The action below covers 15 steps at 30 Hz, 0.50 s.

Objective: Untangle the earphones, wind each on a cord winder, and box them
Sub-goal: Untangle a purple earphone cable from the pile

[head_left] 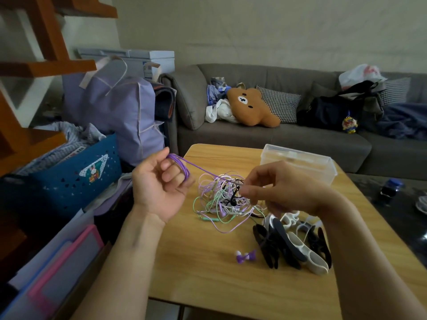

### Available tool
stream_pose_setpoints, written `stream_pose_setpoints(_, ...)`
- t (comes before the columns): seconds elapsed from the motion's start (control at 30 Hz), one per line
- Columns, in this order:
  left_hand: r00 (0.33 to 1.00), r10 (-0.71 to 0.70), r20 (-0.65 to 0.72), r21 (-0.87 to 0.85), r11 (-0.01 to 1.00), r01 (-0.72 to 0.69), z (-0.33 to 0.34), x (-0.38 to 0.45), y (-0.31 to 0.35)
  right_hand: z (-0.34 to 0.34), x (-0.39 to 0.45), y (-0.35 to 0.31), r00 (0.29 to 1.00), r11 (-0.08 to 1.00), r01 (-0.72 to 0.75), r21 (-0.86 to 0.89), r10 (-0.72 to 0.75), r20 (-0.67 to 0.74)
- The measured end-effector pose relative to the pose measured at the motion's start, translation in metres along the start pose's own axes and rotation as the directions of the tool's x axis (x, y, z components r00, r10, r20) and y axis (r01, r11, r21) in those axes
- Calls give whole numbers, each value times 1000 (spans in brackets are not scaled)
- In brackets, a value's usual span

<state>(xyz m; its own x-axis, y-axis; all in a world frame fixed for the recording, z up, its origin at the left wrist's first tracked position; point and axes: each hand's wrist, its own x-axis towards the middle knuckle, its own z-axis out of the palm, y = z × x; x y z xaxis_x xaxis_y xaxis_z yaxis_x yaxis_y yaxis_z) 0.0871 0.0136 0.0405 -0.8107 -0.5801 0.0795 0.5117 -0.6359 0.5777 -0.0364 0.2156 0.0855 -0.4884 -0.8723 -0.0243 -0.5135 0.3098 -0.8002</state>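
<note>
A tangle of earphones (221,199) in purple, green, white and black cords lies on the wooden table (208,269). My left hand (159,188), palm up at the table's left edge, has a purple cord (182,165) wound in loops round its curled fingers; the cord runs taut down into the tangle. My right hand (279,188) hovers over the tangle and pinches a black earphone cord (234,196) between thumb and fingertips. Several black and white cord winders (291,245) lie in a heap under my right forearm. A clear plastic box (298,162) stands behind.
A small purple and white earbud piece (246,256) lies on the table near the winders. A blue basket (76,179) and folders (53,269) crowd the left side. A grey sofa (277,137) with a bear cushion runs along the back.
</note>
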Motion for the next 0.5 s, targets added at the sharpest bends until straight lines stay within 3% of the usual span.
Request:
stream_pose_setpoints(0.13,980,85,-180,-34,995,-92,-10,8,1,-13,2,9,979,997,1,-82,-18,-204)
stream_pose_setpoints(0.23,967,98,-236,-43,993,-111,-14,10,0,-20,2,18,909,999,-8,-32,-6,-417)
stream_pose_setpoints(0.3,959,109,-263,-33,992,-122,-13,11,-1,-25,0,20,884,1000,-8,7,10,-467)
stream_pose_setpoints(0.37,949,115,-293,-18,992,-125,-14,12,-1,-30,-3,22,889,977,74,199,25,-456)
stream_pose_setpoints(0.43,936,117,-332,-23,991,-132,-17,13,0,-34,-4,26,894,867,167,469,67,-443)
stream_pose_setpoints(0.5,919,127,-374,-21,989,-145,-21,13,3,-43,-6,34,871,803,179,569,140,-471)
